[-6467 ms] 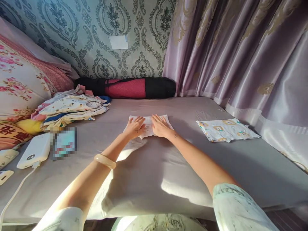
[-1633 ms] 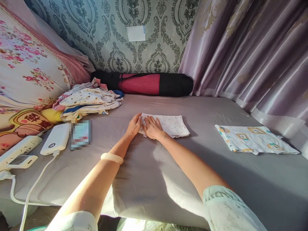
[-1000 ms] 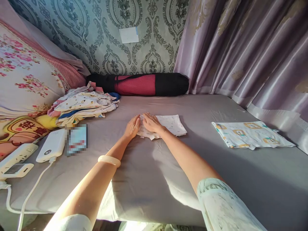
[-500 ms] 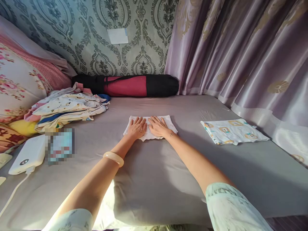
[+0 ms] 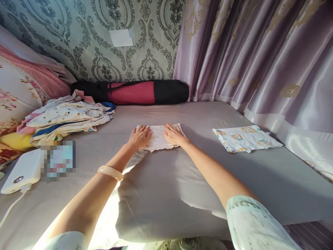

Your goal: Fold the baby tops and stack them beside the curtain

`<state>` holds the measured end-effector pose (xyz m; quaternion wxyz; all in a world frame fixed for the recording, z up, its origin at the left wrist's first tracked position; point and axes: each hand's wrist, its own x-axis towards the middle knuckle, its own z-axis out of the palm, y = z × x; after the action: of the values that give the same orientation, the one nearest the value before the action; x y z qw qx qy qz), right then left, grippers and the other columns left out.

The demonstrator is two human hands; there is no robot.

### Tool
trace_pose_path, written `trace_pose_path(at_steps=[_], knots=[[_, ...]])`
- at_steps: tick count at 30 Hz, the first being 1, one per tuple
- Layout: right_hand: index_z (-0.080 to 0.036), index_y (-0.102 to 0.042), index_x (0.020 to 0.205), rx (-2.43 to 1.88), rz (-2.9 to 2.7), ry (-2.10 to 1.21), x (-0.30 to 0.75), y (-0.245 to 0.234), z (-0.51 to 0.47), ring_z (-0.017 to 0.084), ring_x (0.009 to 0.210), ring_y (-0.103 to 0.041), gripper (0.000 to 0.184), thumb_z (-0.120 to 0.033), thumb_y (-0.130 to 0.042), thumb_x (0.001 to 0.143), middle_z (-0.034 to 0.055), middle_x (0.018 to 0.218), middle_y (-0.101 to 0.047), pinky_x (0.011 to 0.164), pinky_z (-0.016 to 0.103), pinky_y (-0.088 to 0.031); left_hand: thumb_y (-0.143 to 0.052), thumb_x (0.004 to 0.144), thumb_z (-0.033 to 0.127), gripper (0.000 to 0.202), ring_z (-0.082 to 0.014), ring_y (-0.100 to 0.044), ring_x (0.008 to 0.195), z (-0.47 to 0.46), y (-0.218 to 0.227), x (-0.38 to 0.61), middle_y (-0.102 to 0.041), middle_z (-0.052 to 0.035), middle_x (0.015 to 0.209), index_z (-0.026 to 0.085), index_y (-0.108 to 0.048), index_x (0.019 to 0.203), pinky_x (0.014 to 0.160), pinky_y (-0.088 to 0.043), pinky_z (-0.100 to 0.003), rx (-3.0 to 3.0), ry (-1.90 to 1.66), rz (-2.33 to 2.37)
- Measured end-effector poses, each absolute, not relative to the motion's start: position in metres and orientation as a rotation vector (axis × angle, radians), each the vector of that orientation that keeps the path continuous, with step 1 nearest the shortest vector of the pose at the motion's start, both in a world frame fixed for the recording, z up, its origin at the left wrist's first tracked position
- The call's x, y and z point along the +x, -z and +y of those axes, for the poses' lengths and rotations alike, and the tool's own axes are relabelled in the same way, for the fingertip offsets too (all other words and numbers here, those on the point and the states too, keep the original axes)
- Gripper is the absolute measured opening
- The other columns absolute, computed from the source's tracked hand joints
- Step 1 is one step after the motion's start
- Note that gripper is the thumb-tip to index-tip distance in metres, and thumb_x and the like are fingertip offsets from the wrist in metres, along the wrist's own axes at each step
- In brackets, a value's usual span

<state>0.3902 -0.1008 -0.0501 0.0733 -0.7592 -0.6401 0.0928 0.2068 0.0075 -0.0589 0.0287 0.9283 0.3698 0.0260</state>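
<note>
A small white folded cloth (image 5: 157, 137), perhaps a garment, lies flat on the grey sheet (image 5: 156, 194) in front of me. My left hand (image 5: 141, 136) rests flat on its left side, fingers pointing away from me. On its right part lies my right hand (image 5: 173, 134), palm down with fingers stretched out. A strip of the cloth shows between the two hands. Off to the right, apart from both hands, is a folded white cloth with orange and teal prints (image 5: 246, 138).
A heap of children's clothes (image 5: 70, 116) lies at the left, by floral bedding (image 5: 18, 97). Nearer are a white power bank (image 5: 23, 170) with a cable and a blurred item (image 5: 61, 159). A black and red rolled bag (image 5: 130, 92) lies along the wall, beside a purple curtain (image 5: 234, 52).
My hands have moved apart over the white cloth, the left one towards its left edge, so more of its middle shows. The whole view has shifted slightly.
</note>
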Motion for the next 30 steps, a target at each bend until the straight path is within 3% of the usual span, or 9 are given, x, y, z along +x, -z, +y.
trace_pose_path(at_steps=[5,13,20,22,25,28,30], knots=[[-0.009,-0.029,0.154,-2.382,-1.897,-0.224,0.414,0.043,-0.120,0.026,0.151,-0.012,0.060,-0.036,-0.019,0.102,0.0139,0.163,-0.019,0.121,0.053,-0.005,-0.020,0.102,0.042,0.057,-0.0267,-0.024,0.149,0.016,0.052,0.185,-0.034,-0.0123,0.158,0.016,-0.039,0.148,0.119,-0.020,-0.052,2.893,-0.066,1.158],[-0.014,-0.028,0.155,-2.403,-1.855,-0.231,0.414,0.059,-0.127,0.024,0.151,-0.013,0.059,-0.037,-0.017,0.101,0.0085,0.163,-0.022,0.120,0.050,-0.016,-0.016,0.100,0.047,0.063,-0.0246,-0.016,0.151,0.021,0.077,0.180,-0.027,-0.0079,0.162,0.018,-0.033,0.153,0.120,-0.019,-0.049,2.778,-0.097,1.136],[-0.016,-0.030,0.154,-2.349,-1.820,-0.337,0.420,0.059,-0.124,0.024,0.151,-0.012,0.058,-0.037,-0.022,0.101,0.0076,0.163,-0.022,0.121,0.048,-0.015,-0.018,0.099,0.048,0.063,-0.0261,-0.014,0.151,0.026,0.078,0.180,-0.026,-0.0080,0.162,0.018,-0.034,0.153,0.119,-0.018,-0.052,2.744,-0.060,1.112],[-0.017,-0.033,0.153,-2.265,-1.744,-0.399,0.427,0.058,-0.122,0.022,0.150,-0.019,0.057,-0.035,-0.029,0.100,0.0075,0.162,-0.026,0.120,0.040,-0.020,-0.023,0.097,0.048,0.062,-0.0263,-0.017,0.151,0.028,0.074,0.180,-0.028,-0.0093,0.161,0.019,-0.036,0.151,0.119,-0.020,-0.050,2.709,-0.078,1.102],[-0.016,-0.044,0.146,-2.195,-1.499,-0.378,0.443,0.053,-0.123,0.019,0.137,-0.044,0.052,-0.029,-0.035,0.097,0.0095,0.151,-0.046,0.111,0.029,-0.034,-0.030,0.096,0.047,0.059,-0.0266,-0.032,0.145,0.030,0.063,0.178,-0.036,-0.0123,0.157,0.019,-0.042,0.146,0.116,-0.027,-0.044,2.631,-0.201,1.167],[-0.015,-0.068,0.119,-2.322,-1.311,-0.301,0.458,0.046,-0.130,0.020,0.117,-0.060,0.039,-0.026,-0.039,0.096,0.0100,0.126,-0.066,0.096,0.026,-0.044,-0.036,0.094,0.046,0.054,-0.0326,-0.046,0.133,0.030,0.051,0.174,-0.052,-0.0167,0.143,0.018,-0.055,0.136,0.109,-0.036,-0.047,2.506,-0.277,1.440],[-0.015,-0.074,0.099,-2.447,-1.258,-0.281,0.463,0.043,-0.136,0.022,0.110,-0.062,0.034,-0.028,-0.043,0.095,0.0107,0.112,-0.070,0.090,0.026,-0.045,-0.043,0.090,0.048,0.050,-0.0385,-0.048,0.129,0.029,0.044,0.172,-0.058,-0.0199,0.132,0.017,-0.066,0.122,0.103,-0.039,-0.052,2.425,-0.266,1.604]])
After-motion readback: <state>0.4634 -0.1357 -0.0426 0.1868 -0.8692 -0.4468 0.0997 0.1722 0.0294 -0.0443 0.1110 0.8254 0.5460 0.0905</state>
